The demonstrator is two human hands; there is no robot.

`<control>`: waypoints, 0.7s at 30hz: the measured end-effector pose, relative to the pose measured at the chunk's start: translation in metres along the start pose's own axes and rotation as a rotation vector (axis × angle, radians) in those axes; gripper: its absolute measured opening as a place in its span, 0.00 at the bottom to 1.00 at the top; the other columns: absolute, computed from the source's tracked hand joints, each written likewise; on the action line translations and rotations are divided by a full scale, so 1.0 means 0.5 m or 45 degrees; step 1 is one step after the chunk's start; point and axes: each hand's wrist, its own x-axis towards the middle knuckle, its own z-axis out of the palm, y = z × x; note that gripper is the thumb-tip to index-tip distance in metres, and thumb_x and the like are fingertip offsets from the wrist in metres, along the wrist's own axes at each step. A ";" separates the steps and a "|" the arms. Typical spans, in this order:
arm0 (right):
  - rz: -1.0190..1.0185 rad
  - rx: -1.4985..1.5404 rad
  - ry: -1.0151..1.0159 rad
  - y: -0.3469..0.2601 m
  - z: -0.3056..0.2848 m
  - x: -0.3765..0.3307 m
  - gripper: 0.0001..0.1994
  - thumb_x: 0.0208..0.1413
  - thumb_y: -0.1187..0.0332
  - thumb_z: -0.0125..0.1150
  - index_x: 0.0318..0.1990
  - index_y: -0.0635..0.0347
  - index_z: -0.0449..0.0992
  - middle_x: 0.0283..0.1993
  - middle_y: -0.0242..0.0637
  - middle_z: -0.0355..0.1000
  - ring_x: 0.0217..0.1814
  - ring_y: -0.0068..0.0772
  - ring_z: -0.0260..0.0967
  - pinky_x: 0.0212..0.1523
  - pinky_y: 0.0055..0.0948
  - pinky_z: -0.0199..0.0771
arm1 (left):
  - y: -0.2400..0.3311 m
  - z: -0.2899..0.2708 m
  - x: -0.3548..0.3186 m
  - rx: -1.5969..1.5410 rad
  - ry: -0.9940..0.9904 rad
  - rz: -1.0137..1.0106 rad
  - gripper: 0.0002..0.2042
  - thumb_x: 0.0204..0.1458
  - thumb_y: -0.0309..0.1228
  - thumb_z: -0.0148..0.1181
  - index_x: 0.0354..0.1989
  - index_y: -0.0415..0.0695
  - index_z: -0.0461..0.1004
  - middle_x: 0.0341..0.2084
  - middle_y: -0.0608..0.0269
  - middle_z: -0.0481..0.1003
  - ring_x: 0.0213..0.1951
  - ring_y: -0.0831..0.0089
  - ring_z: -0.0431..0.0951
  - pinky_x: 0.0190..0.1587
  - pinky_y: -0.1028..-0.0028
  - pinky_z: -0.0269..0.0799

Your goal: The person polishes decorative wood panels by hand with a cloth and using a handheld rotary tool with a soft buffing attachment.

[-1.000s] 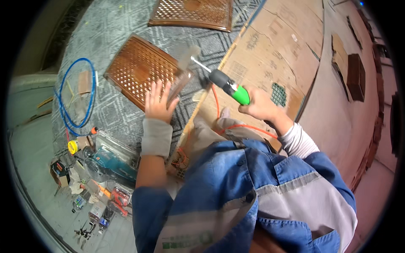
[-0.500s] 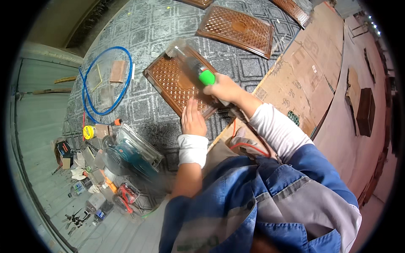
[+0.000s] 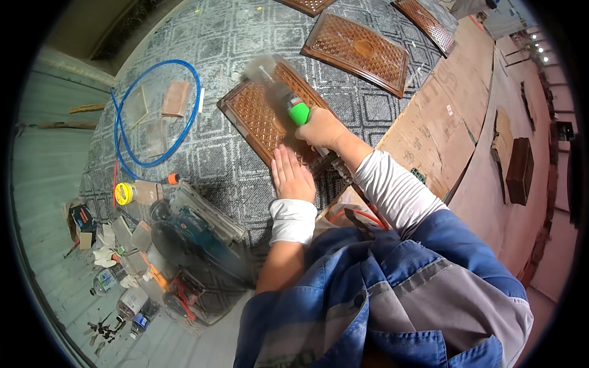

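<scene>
A brown carved panel [image 3: 248, 126] with a lattice of small diamonds and a central oval lies on a grey patterned carpet. My right hand [image 3: 323, 127] is wrapped round a hand-held power tool [image 3: 299, 112] with a bright green collar. Its bristly front end is smeared by motion over the panel's far part. Fingers stretched out, my left hand [image 3: 291, 176] lies flat on the panel's near edge. The oval is partly hidden by the tool and my right hand.
Similar panels [image 3: 359, 52] lie farther off. At left are a blue hose loop [image 3: 197, 101], a yellow-lidded jar [image 3: 124, 194], a teal power tool [image 3: 205, 239] and several bottles [image 3: 132, 302]. Flattened cardboard [image 3: 438, 116] covers the right side, with a dark box [image 3: 519, 170] beyond.
The whole view has shifted slightly, with the panel and both hands a little farther right in it. My right hand keeps its hold on the tool, and my left hand still presses the panel.
</scene>
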 end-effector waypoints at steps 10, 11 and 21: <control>-0.056 -0.202 0.054 -0.079 0.038 -0.048 0.22 0.50 0.62 0.62 0.51 0.65 0.76 0.47 0.52 0.80 0.50 0.50 0.80 0.53 0.41 0.77 | 0.001 -0.025 0.004 -0.113 -0.152 0.019 0.51 0.42 0.47 0.73 0.70 0.29 0.54 0.69 0.34 0.54 0.74 0.42 0.49 0.75 0.49 0.42; 0.014 -0.136 0.047 -0.068 0.026 -0.041 0.22 0.50 0.62 0.62 0.51 0.65 0.76 0.47 0.53 0.80 0.51 0.50 0.80 0.52 0.41 0.77 | 0.007 -0.028 0.005 -0.177 -0.079 0.021 0.51 0.42 0.49 0.73 0.70 0.29 0.53 0.70 0.34 0.53 0.74 0.42 0.47 0.75 0.50 0.41; -0.020 -0.121 0.131 -0.042 0.028 -0.026 0.20 0.49 0.63 0.63 0.47 0.65 0.78 0.46 0.53 0.80 0.51 0.51 0.79 0.53 0.41 0.77 | 0.008 -0.028 0.010 -0.100 -0.116 0.009 0.51 0.47 0.57 0.67 0.69 0.28 0.56 0.70 0.37 0.55 0.74 0.45 0.49 0.75 0.50 0.44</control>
